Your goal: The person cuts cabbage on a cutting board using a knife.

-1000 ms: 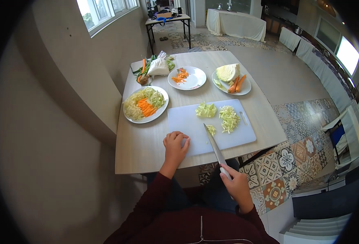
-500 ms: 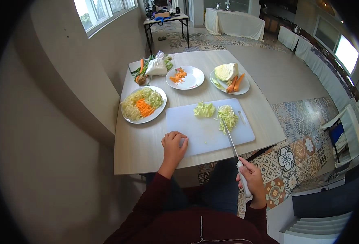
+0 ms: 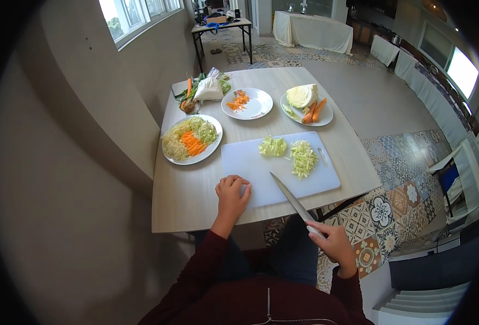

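Right hand (image 3: 332, 242): fingers closed around the knife (image 3: 293, 199). Left hand (image 3: 231, 196): fingers curled at the cutting board (image 3: 250, 157), grip indeterminable. Advisable: board steady, knife clear of left fingers.

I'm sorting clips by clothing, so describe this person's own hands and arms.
The left hand and right hand are ungloved. Dark maroon long sleeves reach close to the wrists, without visible markings, matching the zipped top.

Left fingers (image 3: 235, 180) bent, palm down; right fingers (image 3: 326, 229) curled in grip; arms (image 3: 198, 265) forward.
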The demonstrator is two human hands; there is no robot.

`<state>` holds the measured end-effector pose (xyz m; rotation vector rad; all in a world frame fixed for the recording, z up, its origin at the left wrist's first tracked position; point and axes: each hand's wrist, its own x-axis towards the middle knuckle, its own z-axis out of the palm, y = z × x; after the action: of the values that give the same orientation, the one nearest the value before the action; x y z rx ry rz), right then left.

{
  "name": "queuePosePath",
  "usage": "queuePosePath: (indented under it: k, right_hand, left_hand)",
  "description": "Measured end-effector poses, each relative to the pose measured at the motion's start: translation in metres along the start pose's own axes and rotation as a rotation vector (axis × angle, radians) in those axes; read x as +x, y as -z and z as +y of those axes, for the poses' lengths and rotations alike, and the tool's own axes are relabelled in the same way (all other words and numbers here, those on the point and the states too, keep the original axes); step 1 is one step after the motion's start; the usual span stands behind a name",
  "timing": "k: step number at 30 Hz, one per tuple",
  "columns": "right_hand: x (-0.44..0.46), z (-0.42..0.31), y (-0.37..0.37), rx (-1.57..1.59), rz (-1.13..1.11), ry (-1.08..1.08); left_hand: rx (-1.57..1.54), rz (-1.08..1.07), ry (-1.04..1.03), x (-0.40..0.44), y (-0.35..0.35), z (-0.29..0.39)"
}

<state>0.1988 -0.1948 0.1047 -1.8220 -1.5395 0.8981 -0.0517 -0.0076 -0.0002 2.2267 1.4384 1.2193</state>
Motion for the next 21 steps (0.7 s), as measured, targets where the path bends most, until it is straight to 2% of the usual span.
queuePosePath:
  k: [6, 9, 15, 18, 21]
  right_hand:
    - [0.024, 0.021, -0.008, 0.056, 0.121, 0.055]
    - [0.026, 0.023, -0.003, 0.140, 0.105, -0.060]
    - [0.016, 0.026, 0.007, 0.609, 0.037, -0.201]
    - [0.007, 0.025, 0.013, 0.629, 0.024, -0.173]
    - [-0.005, 0.022, 0.020, 0.467, -0.039, -0.166]
  left_hand:
    - [-0.012, -0.001, 0.005, 0.000, 0.000, 0.001]
    - [-0.013, -0.009, 0.010, 0.000, 0.001, 0.001]
    - [-0.003, -0.009, 0.003, 0.000, 0.000, 0.000]
    - [-0.004, -0.012, 0.004, 0.000, 0.000, 0.001]
    - [-0.001, -0.010, 0.005, 0.000, 0.001, 0.001]
